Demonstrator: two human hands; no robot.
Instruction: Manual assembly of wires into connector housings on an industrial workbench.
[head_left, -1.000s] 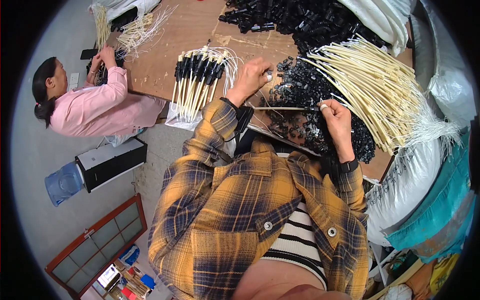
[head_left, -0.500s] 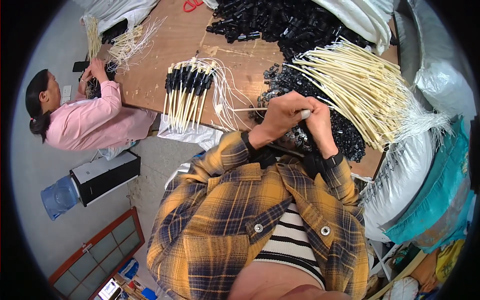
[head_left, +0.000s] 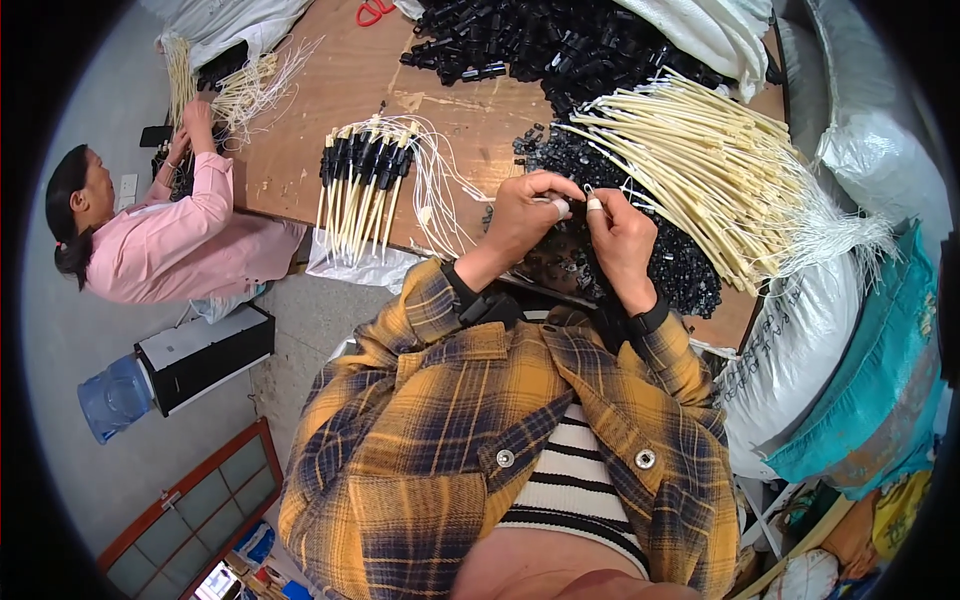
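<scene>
My left hand and my right hand are close together above the near part of the table, fingers pinched, with a small gap between them. White covers wrap a fingertip on each hand. A thin, pale loop shows at my right fingertips. What my left fingers hold is hidden. Beneath and beside my hands is a heap of small dark plastic pieces. To the left lies a bundle of cream rods with black sleeves, its white strings trailing toward my left hand.
Right of my hands lies a large bundle of cream rods with white cords. Black fittings are piled at the back of the table. A co-worker in pink works at the left end. Full sacks crowd the right side.
My hands have moved apart from each other and turned. The cream rod that stuck out left of my left hand no longer shows clearly. The co-worker's hands have shifted slightly.
</scene>
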